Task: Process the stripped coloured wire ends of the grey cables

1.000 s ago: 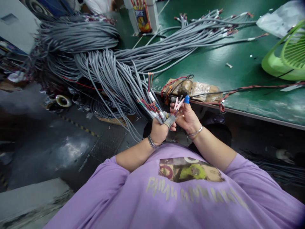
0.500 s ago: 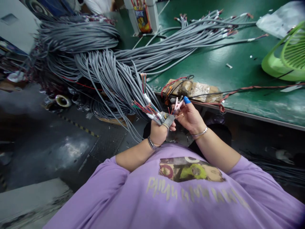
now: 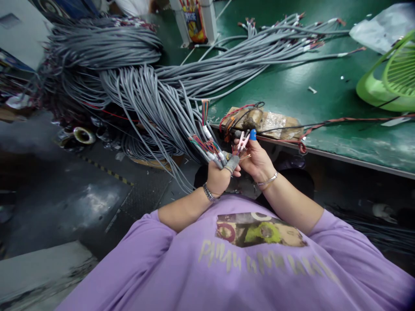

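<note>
Lilac top: A person in a long-sleeved lilac top with a printed chest panel works at the near edge of the table.
Left hand: Closed around the ends of several round grey cables, with grey finger covers on some fingers.
Right hand: Fingers drawn together just beside the left, thumb under a blue cover; exactly what they pinch cannot be told.
Pink clip: Small, with two prongs, at the right hand's fingertips, beside thin bare-ended wires.
Cables: Draped in a thick bundle to the left, multicoloured wire ends fanning above the left hand.
Green table: A brown cardboard strip lies along its near edge; more cables stretch across the far side.
Far right: A clear plastic bag.
</note>
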Tool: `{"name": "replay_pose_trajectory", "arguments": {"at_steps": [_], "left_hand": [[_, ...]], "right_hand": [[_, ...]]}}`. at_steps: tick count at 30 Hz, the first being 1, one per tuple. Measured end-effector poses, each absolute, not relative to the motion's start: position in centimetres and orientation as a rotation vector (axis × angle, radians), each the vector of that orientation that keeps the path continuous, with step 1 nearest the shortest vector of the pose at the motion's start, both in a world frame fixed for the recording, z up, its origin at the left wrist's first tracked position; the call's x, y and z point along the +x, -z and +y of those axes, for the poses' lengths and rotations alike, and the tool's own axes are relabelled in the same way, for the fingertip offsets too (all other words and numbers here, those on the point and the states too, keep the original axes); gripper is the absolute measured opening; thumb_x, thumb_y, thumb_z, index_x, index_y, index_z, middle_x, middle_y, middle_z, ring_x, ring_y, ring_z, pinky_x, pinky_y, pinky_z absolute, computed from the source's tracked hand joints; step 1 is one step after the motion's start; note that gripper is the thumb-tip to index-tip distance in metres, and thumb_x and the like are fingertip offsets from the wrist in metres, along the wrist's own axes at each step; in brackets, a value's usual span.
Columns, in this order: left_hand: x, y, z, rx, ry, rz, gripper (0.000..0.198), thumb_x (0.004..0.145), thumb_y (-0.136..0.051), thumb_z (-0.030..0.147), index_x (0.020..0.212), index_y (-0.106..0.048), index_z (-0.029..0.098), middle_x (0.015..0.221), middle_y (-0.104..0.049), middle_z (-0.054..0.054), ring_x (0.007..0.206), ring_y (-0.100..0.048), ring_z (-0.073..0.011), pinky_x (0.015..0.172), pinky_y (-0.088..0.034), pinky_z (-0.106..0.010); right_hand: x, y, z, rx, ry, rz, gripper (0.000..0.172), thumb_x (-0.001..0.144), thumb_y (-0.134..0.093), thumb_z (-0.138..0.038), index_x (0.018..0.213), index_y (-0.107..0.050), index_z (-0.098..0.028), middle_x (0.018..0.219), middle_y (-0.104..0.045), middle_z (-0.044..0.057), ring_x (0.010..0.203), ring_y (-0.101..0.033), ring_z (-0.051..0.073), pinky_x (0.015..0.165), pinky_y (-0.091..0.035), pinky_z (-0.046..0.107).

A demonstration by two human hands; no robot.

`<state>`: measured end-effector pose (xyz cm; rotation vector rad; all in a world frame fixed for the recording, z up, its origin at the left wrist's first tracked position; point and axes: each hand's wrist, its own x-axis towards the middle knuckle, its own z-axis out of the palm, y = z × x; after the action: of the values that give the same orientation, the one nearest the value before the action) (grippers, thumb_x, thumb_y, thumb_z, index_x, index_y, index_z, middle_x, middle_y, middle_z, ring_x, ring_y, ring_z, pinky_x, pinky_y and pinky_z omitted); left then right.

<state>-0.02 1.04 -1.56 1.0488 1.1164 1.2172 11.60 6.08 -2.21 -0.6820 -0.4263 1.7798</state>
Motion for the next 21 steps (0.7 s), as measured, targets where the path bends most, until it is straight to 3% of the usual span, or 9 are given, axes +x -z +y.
{"name": "replay_pose_trajectory", "arguments": {"at_steps": [11, 14, 18, 21], "left_hand": [[-0.8, 1.6, 0.3, 1.067, -1.200, 1.113, 0.043, 0.074, -0.076, 0.056, 0.072, -0.059, 0.017, 0.060, -0.064, 0.002, 0.046, -0.059, -0.0075, 0.044, -0.049, -0.018], [-1.1, 1.3, 0.0, 1.082, -1.164, 1.115, 0.046, 0.072, -0.078, 0.059, 0.073, -0.060, 0.016, 0.060, -0.064, 0.002, 0.045, -0.059, -0.0079, 0.044, -0.049, -0.019], [-1.2, 0.7, -0.2, 1.115, -1.086, 1.119, 0.049, 0.066, -0.082, 0.059, 0.071, -0.060, 0.016, 0.058, -0.064, 0.001, 0.046, -0.060, -0.0094, 0.044, -0.051, -0.020], [-1.3, 0.7, -0.2, 1.137, -1.053, 1.126, 0.046, 0.065, -0.084, 0.055, 0.071, -0.060, 0.016, 0.058, -0.065, 0.001, 0.046, -0.061, -0.0100, 0.046, -0.052, -0.020]], "right_hand": [[13.4, 2.2, 5.2, -0.727, -1.919, -0.497, 0.064, 0.079, -0.054, -0.082, 0.078, -0.068, -0.020, 0.071, -0.070, 0.004, 0.057, -0.061, 0.014, 0.055, -0.053, 0.027], [14.9, 1.9, 4.6, -0.790, -2.009, -0.673, 0.063, 0.075, -0.062, -0.081, 0.076, -0.070, -0.018, 0.070, -0.070, 0.005, 0.059, -0.063, 0.015, 0.056, -0.056, 0.028], [16.3, 1.2, 3.9, -0.841, -1.943, -0.917, 0.052, 0.056, -0.088, -0.063, 0.076, -0.074, -0.017, 0.071, -0.070, 0.003, 0.061, -0.064, 0.013, 0.057, -0.056, 0.025], [16.3, 0.6, 3.4, -0.917, -1.804, -1.046, 0.039, 0.056, -0.094, -0.045, 0.075, -0.076, -0.016, 0.069, -0.070, 0.001, 0.059, -0.060, 0.009, 0.055, -0.052, 0.020]]}}
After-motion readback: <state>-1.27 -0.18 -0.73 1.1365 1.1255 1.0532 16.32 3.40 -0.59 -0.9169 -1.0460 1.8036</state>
